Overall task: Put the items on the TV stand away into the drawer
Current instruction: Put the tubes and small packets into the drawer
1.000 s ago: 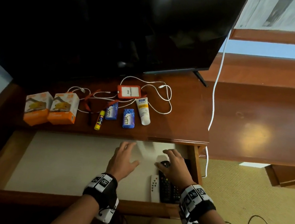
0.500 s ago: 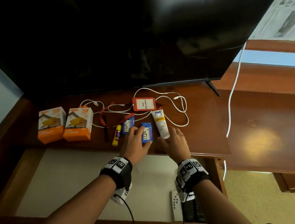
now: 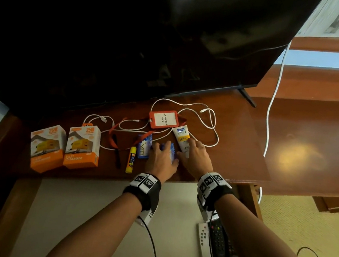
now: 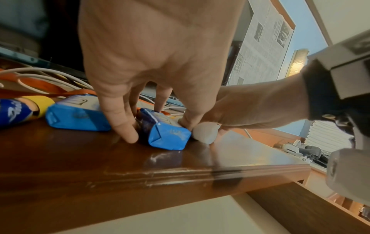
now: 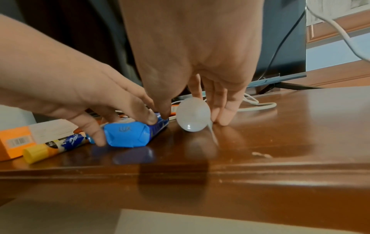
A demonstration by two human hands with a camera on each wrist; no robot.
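Observation:
On the wooden TV stand (image 3: 236, 159), my left hand (image 3: 162, 158) pinches a blue soap packet (image 4: 169, 137) between thumb and fingers. A second blue packet (image 3: 142, 149) lies just left of it. My right hand (image 3: 193, 153) straddles a white cream tube (image 3: 182, 140), thumb on one side and fingers on the other of its white cap (image 5: 193, 114); both things still lie on the wood. A yellow-capped glue stick (image 3: 130, 162), a black pen (image 3: 117, 152), two orange charger boxes (image 3: 83, 149), a red badge holder (image 3: 162, 119) and a white cable (image 3: 212, 123) are also there. The drawer (image 3: 86, 214) stands open below.
A large dark TV (image 3: 133, 36) hangs low over the back of the stand. Two remotes (image 3: 217, 240) lie at the drawer's right end. A white cord (image 3: 274, 99) drops past the TV's right side. The stand's front edge is just behind my wrists.
Both hands rose out of the drawer and reached forward onto the stand. The left has closed round the blue packet and the right round the tube.

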